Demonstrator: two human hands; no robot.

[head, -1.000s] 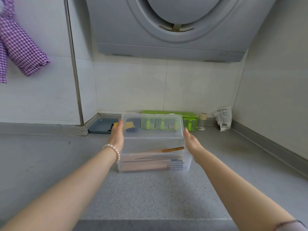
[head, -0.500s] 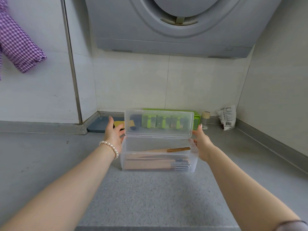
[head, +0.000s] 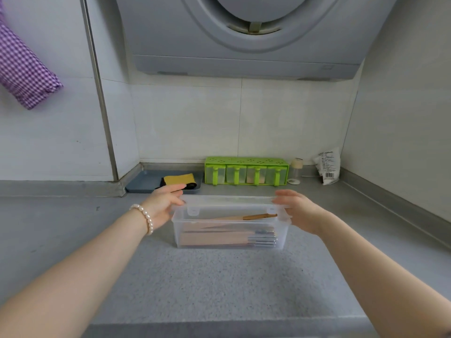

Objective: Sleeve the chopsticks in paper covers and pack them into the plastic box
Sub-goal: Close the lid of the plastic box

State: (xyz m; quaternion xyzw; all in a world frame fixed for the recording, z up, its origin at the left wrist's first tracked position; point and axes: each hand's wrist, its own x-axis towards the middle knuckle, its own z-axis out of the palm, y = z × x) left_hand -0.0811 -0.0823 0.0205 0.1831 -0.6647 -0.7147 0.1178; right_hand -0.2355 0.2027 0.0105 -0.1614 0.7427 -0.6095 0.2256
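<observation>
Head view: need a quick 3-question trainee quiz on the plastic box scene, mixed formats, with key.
1. True or false: the lid lies down over the plastic box.
2. Multiple choice: what does the left hand wear at the wrist? A) a watch B) a pearl bracelet C) a glove
3. Short answer: what stands against the back wall behind the box, left of the small jar?

Key
1. True: the lid is down, with the right hand and the left hand at its two ends; sleeved chopsticks show through the wall.
2. B
3. The green seasoning rack.
</observation>
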